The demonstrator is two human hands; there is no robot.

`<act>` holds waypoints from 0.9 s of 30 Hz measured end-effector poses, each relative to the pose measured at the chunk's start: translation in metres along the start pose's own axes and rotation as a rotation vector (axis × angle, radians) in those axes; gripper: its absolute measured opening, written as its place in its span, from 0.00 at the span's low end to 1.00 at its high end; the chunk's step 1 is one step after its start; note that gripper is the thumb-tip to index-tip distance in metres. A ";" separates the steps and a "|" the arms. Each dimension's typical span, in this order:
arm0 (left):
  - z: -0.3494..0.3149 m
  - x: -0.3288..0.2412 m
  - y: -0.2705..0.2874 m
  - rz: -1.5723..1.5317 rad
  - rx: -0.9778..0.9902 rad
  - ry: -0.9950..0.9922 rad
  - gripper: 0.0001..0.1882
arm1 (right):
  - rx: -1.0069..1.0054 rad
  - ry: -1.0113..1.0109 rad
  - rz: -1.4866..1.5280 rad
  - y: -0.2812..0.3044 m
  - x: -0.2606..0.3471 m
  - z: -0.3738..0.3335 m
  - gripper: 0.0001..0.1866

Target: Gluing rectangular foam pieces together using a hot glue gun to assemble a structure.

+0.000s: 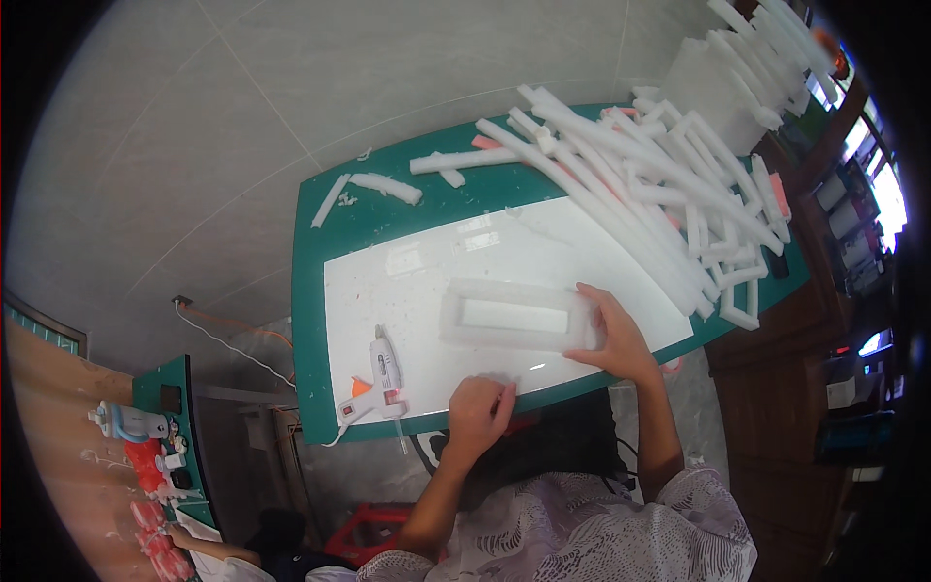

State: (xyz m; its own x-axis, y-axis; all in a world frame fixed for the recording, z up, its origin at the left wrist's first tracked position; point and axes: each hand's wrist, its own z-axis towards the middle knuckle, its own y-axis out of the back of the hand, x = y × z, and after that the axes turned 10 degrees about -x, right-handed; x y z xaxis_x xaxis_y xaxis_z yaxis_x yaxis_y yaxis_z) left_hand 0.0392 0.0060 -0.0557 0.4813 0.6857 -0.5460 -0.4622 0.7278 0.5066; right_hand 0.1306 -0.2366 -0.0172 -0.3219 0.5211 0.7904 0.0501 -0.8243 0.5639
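Note:
A rectangular white foam frame (452,315) is on or just above the white board (388,296), slightly blurred, its long sides running left to right. Around its right end my right hand (621,335) is closed, thumb at the near corner and fingers at the far one. My left hand (478,412) is curled into a loose fist by the table's front edge, apart from the frame; no object shows in it. To its left a white glue gun (386,369) with an orange trigger lies on the board, its cord running off the near edge.
Long white foam strips (601,165) and bent foam pieces pile up on the green table's (312,320) far right. Foam scraps (386,186) lie at the far left. Another person's arm (218,548) reaches toward red-and-white items beside a second green table (194,466), lower left.

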 end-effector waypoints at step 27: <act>0.099 0.033 0.071 0.281 0.606 0.068 0.52 | 0.083 0.109 0.090 0.007 -0.003 -0.005 0.46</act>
State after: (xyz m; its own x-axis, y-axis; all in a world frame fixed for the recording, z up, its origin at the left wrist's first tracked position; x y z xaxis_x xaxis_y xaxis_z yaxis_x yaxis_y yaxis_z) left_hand 0.0964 0.0808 0.0283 0.3466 0.8623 -0.3692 -0.0536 0.4112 0.9100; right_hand 0.1269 -0.2456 -0.0170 -0.4131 0.4152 0.8106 0.1601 -0.8431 0.5134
